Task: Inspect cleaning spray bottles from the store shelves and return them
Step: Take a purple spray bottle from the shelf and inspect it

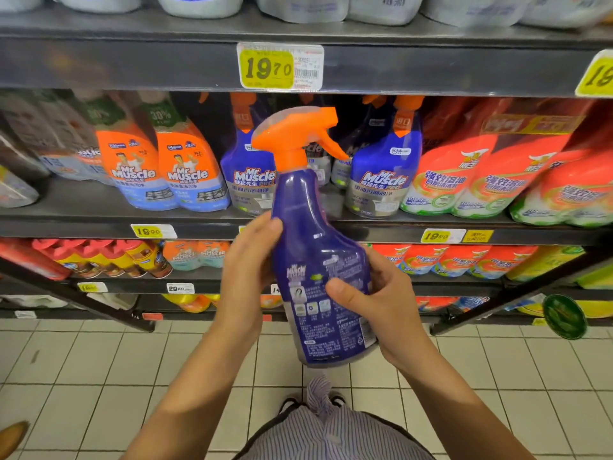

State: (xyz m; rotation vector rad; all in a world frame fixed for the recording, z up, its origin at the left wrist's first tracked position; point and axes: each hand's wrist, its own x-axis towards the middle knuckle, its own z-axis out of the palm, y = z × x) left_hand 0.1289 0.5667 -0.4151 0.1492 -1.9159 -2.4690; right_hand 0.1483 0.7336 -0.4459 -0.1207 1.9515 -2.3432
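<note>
bottle: purple spray bottle (315, 247) with orange trigger, held upright in front of the shelf (398, 229), back label facing the person
left hand (247, 260): fingers wrapped round its side
right hand (374, 303): fingers gripping too, thumb on label

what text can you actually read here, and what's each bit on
"19 70": top price tag
"19 90": middle-left price tag
"19 50": middle-right price tag
"29 50": lower white price tag
"Mr Muscle": orange pouches, blue shelf bottles
Held purple spray bottle: back-label print too small to read
</note>
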